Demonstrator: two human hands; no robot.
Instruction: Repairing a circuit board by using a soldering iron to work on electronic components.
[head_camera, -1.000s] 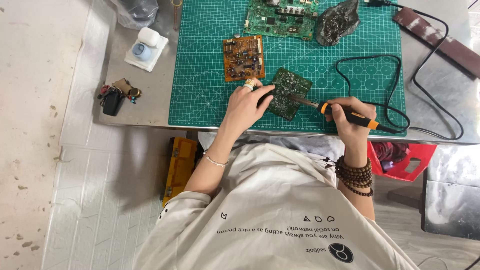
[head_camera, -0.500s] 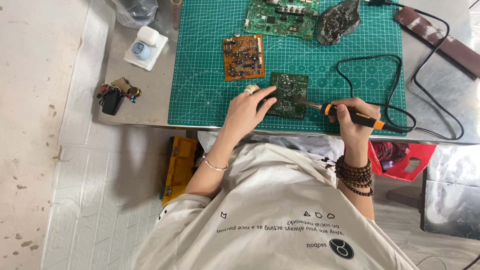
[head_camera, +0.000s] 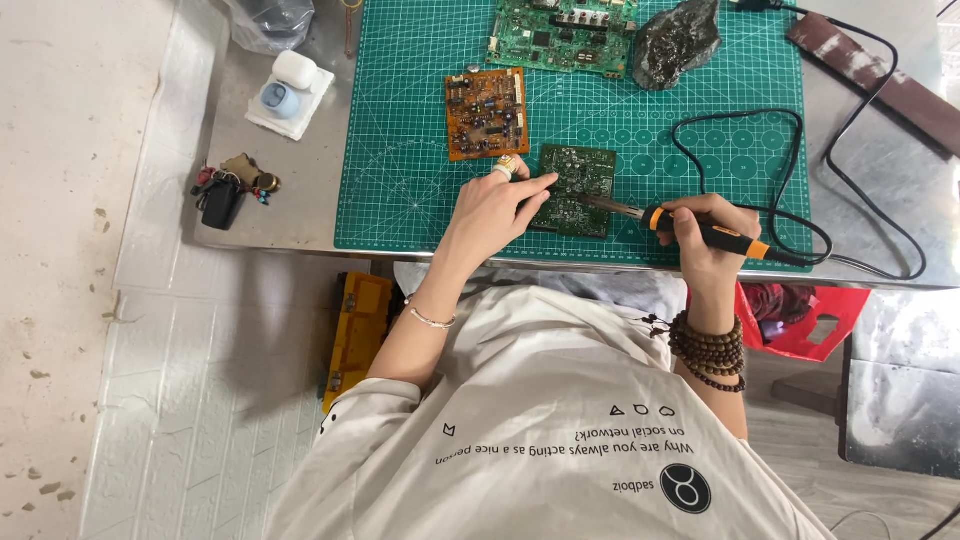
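A small dark green circuit board (head_camera: 578, 172) lies flat on the green cutting mat (head_camera: 400, 150), near the table's front edge. My left hand (head_camera: 495, 210), with a ring and a thin bracelet, grips the board's left edge. My right hand (head_camera: 705, 240), with bead bracelets on the wrist, holds a soldering iron (head_camera: 712, 229) with an orange and black handle. The iron's metal tip rests on the board's right side. Its black cable (head_camera: 790, 160) loops over the mat to the right.
An orange-brown circuit board (head_camera: 485, 113) lies just behind the left hand. A large green board (head_camera: 565, 30) and a dark grey lump (head_camera: 678, 40) sit at the back. A white case (head_camera: 288, 92) and keys (head_camera: 230, 190) lie left of the mat. A red bag (head_camera: 805, 310) hangs below right.
The small green board was tilted; it now lies square to the mat. The left hand turned with it, and the iron's tip moved onto the board.
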